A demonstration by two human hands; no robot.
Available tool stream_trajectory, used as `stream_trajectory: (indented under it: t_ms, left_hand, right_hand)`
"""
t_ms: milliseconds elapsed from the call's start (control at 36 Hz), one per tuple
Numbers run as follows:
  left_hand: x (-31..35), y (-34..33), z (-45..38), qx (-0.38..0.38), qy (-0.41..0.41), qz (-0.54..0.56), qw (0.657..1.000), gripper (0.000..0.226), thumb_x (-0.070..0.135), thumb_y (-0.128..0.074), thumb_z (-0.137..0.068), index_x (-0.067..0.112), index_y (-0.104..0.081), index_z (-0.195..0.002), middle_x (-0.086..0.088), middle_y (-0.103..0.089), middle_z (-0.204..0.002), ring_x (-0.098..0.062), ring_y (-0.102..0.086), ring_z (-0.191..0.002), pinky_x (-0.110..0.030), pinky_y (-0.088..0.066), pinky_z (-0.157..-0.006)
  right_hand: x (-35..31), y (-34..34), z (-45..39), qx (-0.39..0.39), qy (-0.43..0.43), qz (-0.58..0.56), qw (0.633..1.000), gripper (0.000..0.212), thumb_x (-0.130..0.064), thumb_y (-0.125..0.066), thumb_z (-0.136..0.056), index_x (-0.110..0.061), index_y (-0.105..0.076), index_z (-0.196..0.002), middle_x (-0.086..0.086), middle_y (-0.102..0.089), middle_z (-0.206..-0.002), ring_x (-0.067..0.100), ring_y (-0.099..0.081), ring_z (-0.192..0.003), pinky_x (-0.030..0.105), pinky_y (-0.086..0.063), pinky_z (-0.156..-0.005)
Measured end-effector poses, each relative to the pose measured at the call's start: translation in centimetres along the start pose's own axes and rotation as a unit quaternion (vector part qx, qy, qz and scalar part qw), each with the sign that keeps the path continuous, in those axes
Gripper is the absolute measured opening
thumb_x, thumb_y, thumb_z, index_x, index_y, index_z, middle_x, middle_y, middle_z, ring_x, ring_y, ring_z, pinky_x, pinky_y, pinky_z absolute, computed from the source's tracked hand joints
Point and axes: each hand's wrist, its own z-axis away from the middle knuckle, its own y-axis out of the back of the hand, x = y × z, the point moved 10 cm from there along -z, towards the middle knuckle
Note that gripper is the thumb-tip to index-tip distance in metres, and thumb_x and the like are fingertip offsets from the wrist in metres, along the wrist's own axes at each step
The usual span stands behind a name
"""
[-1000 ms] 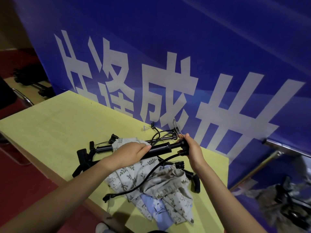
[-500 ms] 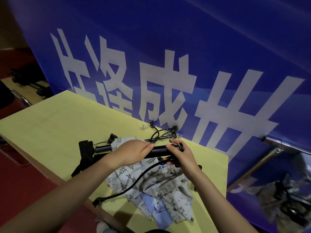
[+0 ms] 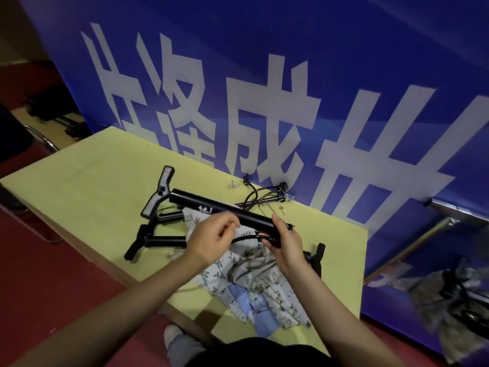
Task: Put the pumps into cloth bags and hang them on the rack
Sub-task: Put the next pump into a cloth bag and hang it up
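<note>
The pump [image 3: 225,210] sat at frame centre above the yellow surface [image 3: 87,186], its base end held in the right hand [image 3: 284,242], whose curled grip also hid part of the black hose [image 3: 250,237]. The left hand [image 3: 211,238] pinched that hose, fingers bent. Two more pumps [image 3: 158,241] lay left, partly under the floral cloth bags [image 3: 254,282], whose count was unclear.

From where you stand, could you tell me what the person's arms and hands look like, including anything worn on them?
Both forearms are bare right down to the frame's lower edge, with no sleeve showing. The left hand and right hand wear no gloves, and no ring, watch or bracelet shows on either.
</note>
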Motion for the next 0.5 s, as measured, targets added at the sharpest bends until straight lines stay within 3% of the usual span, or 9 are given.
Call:
stream_trajectory:
  t_ms: [111, 194, 250, 306, 389, 444, 500]
  left_hand:
    - [-2.2, -4.2, 3.6, -0.139, 0.042, 0.008, 0.989, 0.021, 0.017, -0.052, -0.096, 0.031, -0.062, -0.082, 0.005, -0.052, -0.055, -0.009, -0.045, -0.047, -0.023, -0.031, -0.047]
    - [-3.7, -7.0, 5.9, -0.226, 0.093, 0.024, 0.969, 0.026, 0.027, -0.05, -0.098, 0.02, -0.068, -0.081, 0.0, -0.066, -0.067, -0.007, -0.057, -0.054, -0.031, -0.048, -0.059]
    - [-4.5, -8.1, 6.7, -0.246, 0.164, 0.11, 0.949, 0.026, 0.036, -0.046, -0.1, 0.021, -0.068, -0.099, 0.001, -0.07, -0.081, -0.009, -0.062, -0.062, -0.026, -0.049, -0.06]
    - [-4.7, -8.0, 6.4, -0.216, 0.234, 0.218, 0.923, 0.03, 0.045, -0.037, -0.1, 0.031, -0.057, -0.118, -0.003, -0.07, -0.099, -0.014, -0.065, -0.073, -0.025, -0.05, -0.061]
    - [-4.6, -5.9, 3.8, -0.111, 0.268, 0.31, 0.905, 0.045, 0.06, -0.02, -0.093, 0.037, -0.053, -0.111, -0.008, -0.071, -0.106, -0.024, -0.07, -0.091, -0.043, -0.054, -0.087]
    - [-4.9, -4.5, 2.0, -0.048, 0.278, 0.33, 0.901, 0.059, 0.068, -0.016, -0.09, 0.034, -0.05, -0.124, -0.005, -0.073, -0.106, -0.021, -0.069, -0.096, -0.048, -0.039, -0.105]
    - [-5.3, -3.6, 0.6, -0.002, 0.293, 0.336, 0.895, 0.073, 0.073, -0.018, -0.087, 0.029, -0.038, -0.142, -0.002, -0.069, -0.114, -0.014, -0.067, -0.1, -0.043, -0.03, -0.106]
  right_hand:
    - [0.0, -0.3, -0.3, 0.004, -0.021, -0.05, 0.999, 0.038, -0.027, -0.069, -0.088, 0.002, -0.058, -0.11, 0.012, -0.068, -0.088, 0.018, -0.069, -0.074, 0.024, -0.055, -0.055]
    - [0.1, -0.9, -0.3, 0.0, -0.039, -0.075, 0.996, 0.033, -0.027, -0.067, -0.09, 0.0, -0.06, -0.106, 0.011, -0.065, -0.093, 0.018, -0.066, -0.084, 0.026, -0.055, -0.062]
    - [0.1, -1.3, -0.1, -0.009, -0.051, -0.088, 0.995, 0.022, -0.027, -0.064, -0.091, -0.005, -0.062, -0.095, 0.008, -0.064, -0.09, 0.016, -0.064, -0.084, 0.026, -0.053, -0.065]
    - [0.2, -1.7, 0.1, -0.017, -0.059, -0.096, 0.993, 0.019, -0.028, -0.064, -0.092, -0.009, -0.062, -0.092, 0.007, -0.063, -0.09, 0.016, -0.063, -0.085, 0.024, -0.054, -0.061]
    - [0.5, -2.0, 0.3, -0.032, -0.067, -0.109, 0.991, 0.021, -0.03, -0.065, -0.09, -0.009, -0.064, -0.093, 0.008, -0.065, -0.092, 0.017, -0.064, -0.089, 0.021, -0.056, -0.057]
    - [0.9, -2.1, 0.5, -0.039, -0.075, -0.113, 0.99, 0.021, -0.03, -0.065, -0.09, -0.009, -0.064, -0.093, 0.008, -0.066, -0.093, 0.018, -0.064, -0.091, 0.021, -0.056, -0.06]
    - [1.2, -2.4, 0.8, -0.045, -0.082, -0.116, 0.989, 0.02, -0.029, -0.065, -0.091, -0.009, -0.065, -0.092, 0.008, -0.066, -0.093, 0.018, -0.064, -0.093, 0.021, -0.056, -0.062]
